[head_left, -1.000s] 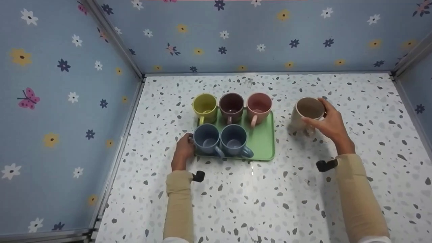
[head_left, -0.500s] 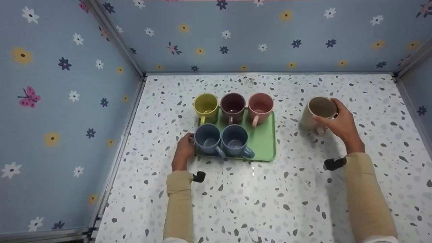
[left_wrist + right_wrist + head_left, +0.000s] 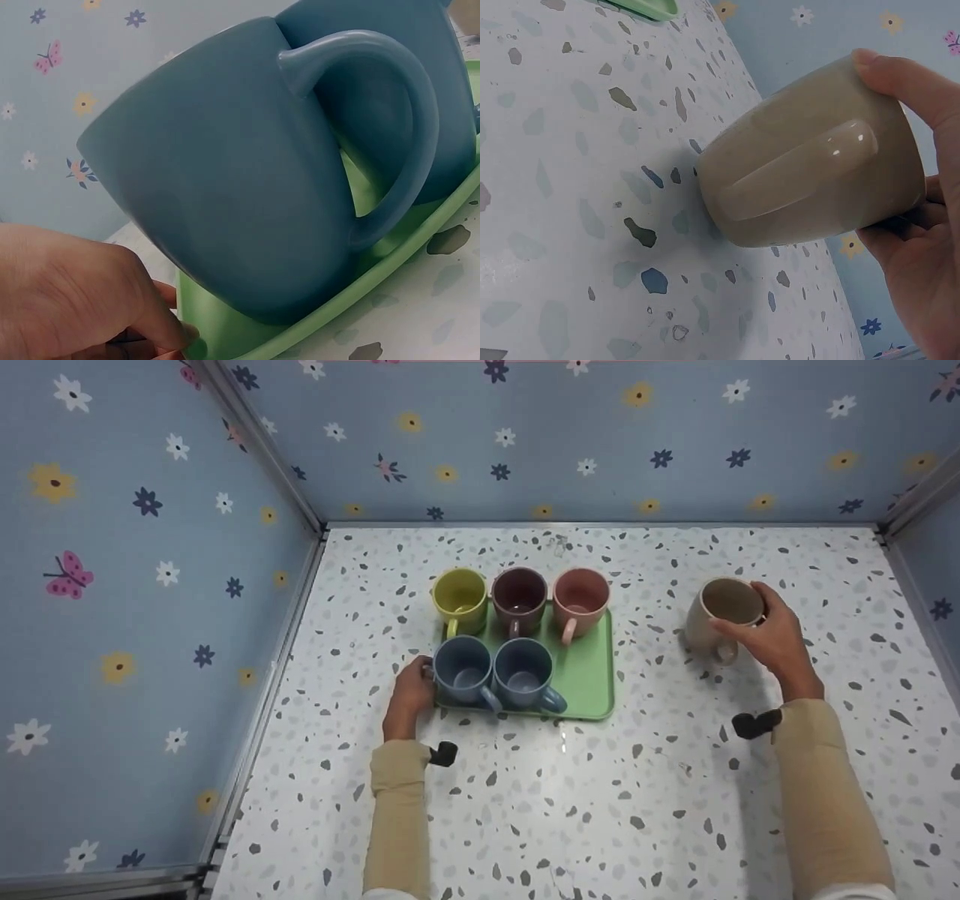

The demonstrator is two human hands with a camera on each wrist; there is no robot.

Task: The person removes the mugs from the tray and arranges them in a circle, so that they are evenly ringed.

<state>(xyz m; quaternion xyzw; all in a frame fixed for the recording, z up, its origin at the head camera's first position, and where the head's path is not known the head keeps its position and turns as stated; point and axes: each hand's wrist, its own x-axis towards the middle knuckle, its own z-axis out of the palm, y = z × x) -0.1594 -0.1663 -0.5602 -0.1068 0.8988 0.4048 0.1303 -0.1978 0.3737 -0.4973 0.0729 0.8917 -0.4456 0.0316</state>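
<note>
My right hand (image 3: 784, 645) grips a beige mug (image 3: 703, 631) near its rim, on the right part of the table. In the right wrist view the thumb lies at the mug's rim, the handle faces the camera, and the base is close over the speckled surface. My left hand (image 3: 411, 690) holds the left edge of a green tray (image 3: 589, 679); the left wrist view shows thumb and fingers at its corner. Beside that hand stands a blue mug (image 3: 225, 172), with a second blue mug (image 3: 523, 671) to its right on the tray.
Along the tray's back stand a yellow mug (image 3: 460, 596), a maroon mug (image 3: 519, 596) and a pink mug (image 3: 581, 596). The tray's front right part shows bare green. Flowered blue panels (image 3: 480, 442) wall the speckled white table (image 3: 570, 810) at the back and sides.
My right hand has moved to the right with the beige mug, away from the tray. The left hand, tray and other mugs have stayed in place.
</note>
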